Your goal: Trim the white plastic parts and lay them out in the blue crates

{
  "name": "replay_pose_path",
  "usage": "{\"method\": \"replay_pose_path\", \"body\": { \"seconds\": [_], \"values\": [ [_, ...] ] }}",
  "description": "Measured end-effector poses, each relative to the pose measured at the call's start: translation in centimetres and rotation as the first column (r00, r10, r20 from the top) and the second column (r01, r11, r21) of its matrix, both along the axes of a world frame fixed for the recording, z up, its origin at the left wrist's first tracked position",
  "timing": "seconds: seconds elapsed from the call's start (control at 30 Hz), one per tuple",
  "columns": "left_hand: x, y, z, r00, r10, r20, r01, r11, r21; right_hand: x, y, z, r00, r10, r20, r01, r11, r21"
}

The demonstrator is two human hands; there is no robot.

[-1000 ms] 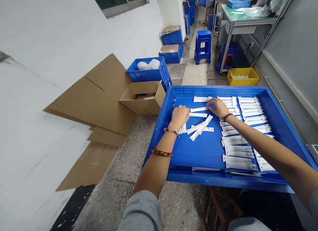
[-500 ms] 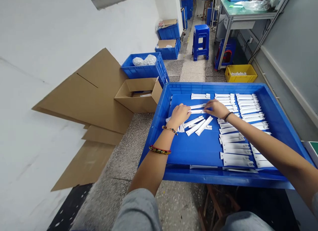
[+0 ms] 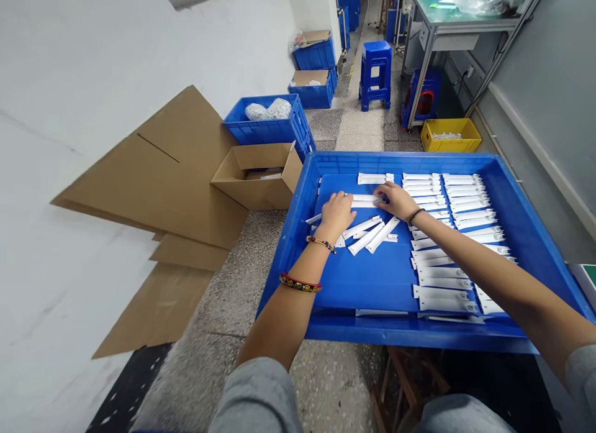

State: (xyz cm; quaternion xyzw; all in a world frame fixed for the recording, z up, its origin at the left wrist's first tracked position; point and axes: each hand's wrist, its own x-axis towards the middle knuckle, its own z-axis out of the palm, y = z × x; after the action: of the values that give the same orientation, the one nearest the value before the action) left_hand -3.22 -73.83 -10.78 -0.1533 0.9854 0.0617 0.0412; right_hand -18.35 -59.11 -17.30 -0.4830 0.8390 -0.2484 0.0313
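In the head view, my left hand point(image 3: 338, 214) is closed on the left end of a pair of flat white plastic strips point(image 3: 363, 201) lying side by side. My right hand point(image 3: 395, 200) pinches their right end, its fingertips together there. Below my hands is a loose pile of similar strips point(image 3: 374, 235), crossed at different angles on the blue sheet point(image 3: 358, 278). One more strip point(image 3: 375, 179) lies flat just beyond my hands. Neat columns of strips point(image 3: 442, 276) fill the right part of the blue tray point(image 3: 400, 338), partly covered by my right forearm.
Left of the tray stand an open cardboard box point(image 3: 258, 191), a large leaning cardboard sheet point(image 3: 172, 153) and a blue crate point(image 3: 265, 132) with white bags. Beyond it are a blue stool point(image 3: 375, 76), a yellow bin point(image 3: 451, 136) and a workbench point(image 3: 465, 28).
My right hand has shifted slightly left and away from me along the strips. Both hands still hold the pair, whose strips now lie closer together.
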Motion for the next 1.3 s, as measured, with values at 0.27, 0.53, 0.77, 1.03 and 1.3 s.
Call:
{"method": "replay_pose_path", "body": {
  "seconds": [0.27, 0.53, 0.77, 1.03, 1.3],
  "values": [
    [0.2, -0.7, 1.3, 0.983, 0.184, 0.010, -0.184, 0.982, -0.037, -3.5, -0.3, 0.6, 0.993, -0.105, -0.061, 0.105, 0.994, 0.004],
    [1.0, -1.8, 1.2, 0.965, 0.107, 0.239, -0.119, 0.992, 0.036, -1.2, 1.2, 1.2, 0.999, -0.043, 0.002, 0.043, 0.999, -0.006],
    [0.4, -1.4, 0.5, 0.989, -0.100, 0.111, 0.080, 0.981, 0.177, 2.9, 1.6, 2.9, 0.887, 0.362, 0.289, -0.410, 0.903, 0.130],
    [-0.2, -2.1, -0.1, 0.995, -0.083, -0.049, 0.094, 0.951, 0.293, 4.6, 2.4, 3.7, 0.911, 0.361, 0.200, -0.388, 0.914, 0.121],
    [-0.3, -2.1, -0.3, 0.996, 0.001, -0.086, 0.033, 0.920, 0.390, 5.4, -0.4, 3.4, 0.948, 0.314, 0.053, -0.318, 0.944, 0.090]
  ]
}}
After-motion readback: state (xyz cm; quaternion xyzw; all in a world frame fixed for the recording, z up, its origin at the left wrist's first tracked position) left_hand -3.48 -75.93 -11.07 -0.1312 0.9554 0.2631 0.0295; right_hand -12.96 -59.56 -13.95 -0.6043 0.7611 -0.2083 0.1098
